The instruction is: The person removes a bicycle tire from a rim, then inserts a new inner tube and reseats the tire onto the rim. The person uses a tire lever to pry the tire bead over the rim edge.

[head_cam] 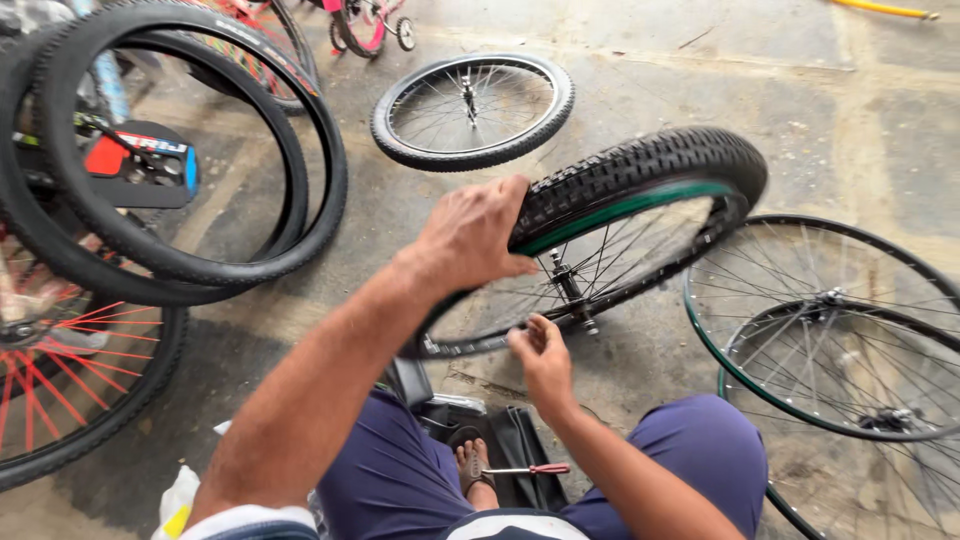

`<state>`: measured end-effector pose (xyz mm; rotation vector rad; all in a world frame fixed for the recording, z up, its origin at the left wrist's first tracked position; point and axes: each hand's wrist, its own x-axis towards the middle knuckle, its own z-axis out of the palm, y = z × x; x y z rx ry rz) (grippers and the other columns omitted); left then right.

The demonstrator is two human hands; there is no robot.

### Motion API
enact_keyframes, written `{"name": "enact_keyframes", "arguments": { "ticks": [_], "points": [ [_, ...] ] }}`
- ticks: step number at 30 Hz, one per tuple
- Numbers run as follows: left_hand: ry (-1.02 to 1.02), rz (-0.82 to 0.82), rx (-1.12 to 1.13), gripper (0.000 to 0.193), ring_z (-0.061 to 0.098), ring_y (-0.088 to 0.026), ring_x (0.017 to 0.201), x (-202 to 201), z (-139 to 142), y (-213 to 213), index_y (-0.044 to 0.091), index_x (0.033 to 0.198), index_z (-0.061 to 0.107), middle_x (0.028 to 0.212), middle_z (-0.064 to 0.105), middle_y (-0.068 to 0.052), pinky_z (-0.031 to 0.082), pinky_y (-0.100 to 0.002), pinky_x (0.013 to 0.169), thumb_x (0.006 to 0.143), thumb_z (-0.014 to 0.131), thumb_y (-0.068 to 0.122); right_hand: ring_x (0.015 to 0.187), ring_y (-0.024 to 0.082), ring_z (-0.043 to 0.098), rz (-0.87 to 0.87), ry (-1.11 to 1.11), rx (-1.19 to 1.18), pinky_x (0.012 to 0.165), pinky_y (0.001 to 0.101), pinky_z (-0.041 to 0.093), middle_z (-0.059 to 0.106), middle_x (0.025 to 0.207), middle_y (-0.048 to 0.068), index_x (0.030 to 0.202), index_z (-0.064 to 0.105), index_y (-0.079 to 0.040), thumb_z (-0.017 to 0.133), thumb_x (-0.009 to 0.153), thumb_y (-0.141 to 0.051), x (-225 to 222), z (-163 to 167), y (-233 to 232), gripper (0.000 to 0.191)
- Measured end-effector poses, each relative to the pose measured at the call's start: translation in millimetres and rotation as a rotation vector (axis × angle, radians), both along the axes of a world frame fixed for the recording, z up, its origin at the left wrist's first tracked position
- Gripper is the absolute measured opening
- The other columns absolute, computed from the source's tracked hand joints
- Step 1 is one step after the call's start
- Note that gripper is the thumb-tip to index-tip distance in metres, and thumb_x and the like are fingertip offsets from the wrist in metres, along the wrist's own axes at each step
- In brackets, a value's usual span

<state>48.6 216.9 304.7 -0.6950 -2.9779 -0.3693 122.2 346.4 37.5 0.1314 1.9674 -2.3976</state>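
Fitting a knobby tyre [640, 170] onto a green-lined wheel rim [600, 265]
Left hand [470, 235] curled over the tyre's edge, gripping; right hand [543, 362] pinching the rim's lower edge, fingers bunched

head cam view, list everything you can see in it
wheel in hand: 1, black knobby tyre partly on green-lined rim, centre
complete wheel: 1, black, flat on floor, top centre
bare rims: 2 or more, dark, spoked, right
loose tyres: 2 or more, black, upper left
red-spoked wheel: 1, lower left
screwdriver: 1, red handle, by foot
small bike: 1, pink, top edge
concrete floor: grey
left hand: grips the tyre
right hand: on the rim
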Motion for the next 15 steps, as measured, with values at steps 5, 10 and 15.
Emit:
{"name": "enact_keyframes", "arguments": {
  "ticks": [5,10,15],
  "points": [
    [0.094,-0.181,-0.077,0.104,0.06,-0.033,0.115,-45,-8,-25,0.005,0.135,0.046,0.119,0.064,-0.014,0.045,-0.05,0.097,0.053,0.096,0.047,0.119,0.032,0.065,-0.366,1.005,1.052,0.104,0.0441,0.055,0.065,0.125,0.018,0.131,0.059,-0.003,0.08,0.087,-0.037,-16,123,120,0.06],
    [0.4,0.165,0.173,0.094,0.058,-0.032,0.119,-52,-38,-27,0.007,0.139,0.046,0.125,0.061,-0.016,0.043,-0.051,0.103,0.066,0.091,0.048,0.113,0.036,0.067,-0.047,0.474,1.407,0.098,0.0478,0.054,0.067,0.126,0.023,0.143,0.048,-0.002,0.082,0.071,-0.06,-63,215,177,0.098],
    [-0.367,0.394,1.628,0.066,0.064,-0.03,0.111,-34,-108,46,-0.001,0.142,0.045,0.121,0.065,-0.017,0.055,-0.047,0.097,0.095,0.063,0.042,0.102,0.032,0.073,0.118,0.003,1.085,0.092,0.043,0.058,0.073,0.113,0.02,0.149,0.038,-0.004,0.087,0.064,-0.052,-29,225,134,0.109]
  ]
}}
